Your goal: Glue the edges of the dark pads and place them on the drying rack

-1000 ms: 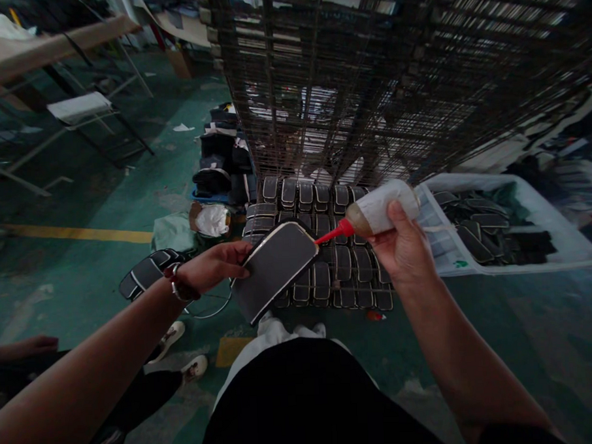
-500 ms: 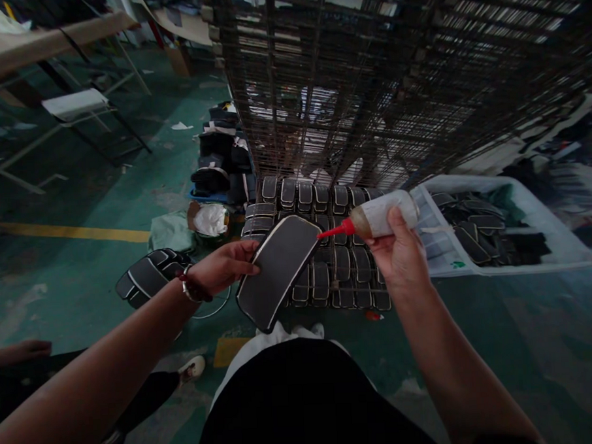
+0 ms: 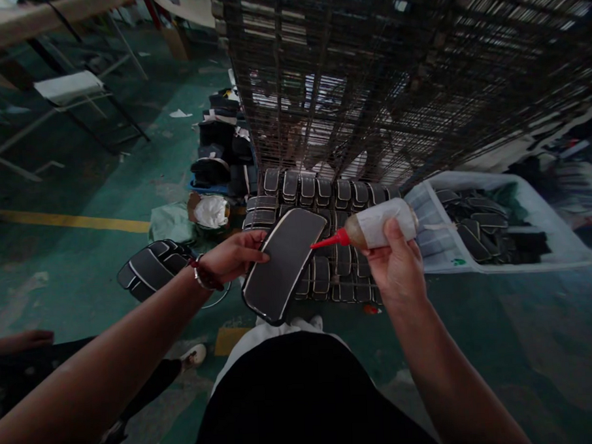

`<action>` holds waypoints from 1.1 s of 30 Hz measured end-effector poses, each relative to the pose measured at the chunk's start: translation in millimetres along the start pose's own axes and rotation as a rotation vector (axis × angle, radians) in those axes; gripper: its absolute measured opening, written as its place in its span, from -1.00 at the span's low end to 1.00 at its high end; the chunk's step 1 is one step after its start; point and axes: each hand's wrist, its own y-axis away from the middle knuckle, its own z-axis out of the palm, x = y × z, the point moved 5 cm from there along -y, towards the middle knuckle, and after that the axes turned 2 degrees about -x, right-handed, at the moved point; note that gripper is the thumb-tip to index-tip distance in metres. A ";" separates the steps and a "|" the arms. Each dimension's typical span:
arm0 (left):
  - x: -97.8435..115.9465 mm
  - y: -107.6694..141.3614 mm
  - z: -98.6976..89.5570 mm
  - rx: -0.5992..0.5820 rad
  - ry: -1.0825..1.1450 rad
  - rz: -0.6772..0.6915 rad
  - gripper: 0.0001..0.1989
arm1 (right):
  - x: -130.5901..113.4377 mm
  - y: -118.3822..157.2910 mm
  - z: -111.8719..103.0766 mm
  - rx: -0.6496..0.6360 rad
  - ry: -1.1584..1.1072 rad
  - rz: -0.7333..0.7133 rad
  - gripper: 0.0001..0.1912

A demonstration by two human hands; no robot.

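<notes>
A dark rounded panel with a pale edge line [image 3: 285, 265] is pinched at its left edge by my left hand [image 3: 236, 256]. My right hand [image 3: 400, 263] is wrapped round a squeeze bottle [image 3: 382, 223] that lies nearly level, its clear body partly covered by a whitish label. The bottle's red nozzle [image 3: 333, 239] points left, and its tip is at the panel's right edge. Whether the tip touches the panel is hard to tell. Below the panel, rows of similar dark pieces [image 3: 320, 276] rest on a wire rack, partly hidden by the panel and bottle.
Ahead stands a tall wire rack [image 3: 339, 82]. A white bin [image 3: 562, 256] with dark pieces is at the right. Dark padded pieces [image 3: 151, 267], a green bag [image 3: 171, 224] and a stool [image 3: 69, 86] are at the left. Another person's shoe [image 3: 194, 356] is at the lower left.
The nozzle tip has moved down and left along the panel's right edge. The panel and my left hand have shifted slightly right and up. Both grips are unchanged.
</notes>
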 end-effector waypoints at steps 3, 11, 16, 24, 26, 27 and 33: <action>-0.3 -1.1 -1.2 0.029 0.011 -0.011 -0.58 | 1.6 6.5 2.3 -0.012 0.029 -0.015 -0.62; -0.5 -2.6 -1.8 0.097 0.058 -0.023 -0.65 | 3.7 24.2 6.9 -0.083 0.089 -0.061 -0.69; -1.2 -4.1 -5.1 0.167 0.086 -0.036 -0.69 | 3.8 36.3 10.7 -0.142 0.084 -0.086 -0.58; 1.6 -6.9 -8.4 0.230 0.098 -0.047 -0.65 | 0.1 56.1 15.0 -0.267 0.100 -0.115 -0.41; 2.5 -7.0 -8.9 0.250 0.115 -0.055 -0.60 | 0.7 60.1 13.9 -0.287 0.111 -0.116 -0.38; 3.0 -7.0 -9.1 0.259 0.123 -0.056 -0.58 | 1.2 61.8 13.3 -0.299 0.118 -0.112 -0.38; 4.6 -7.2 -12.1 0.305 0.172 -0.047 -0.58 | 2.3 67.5 12.6 -0.351 0.112 -0.091 -0.37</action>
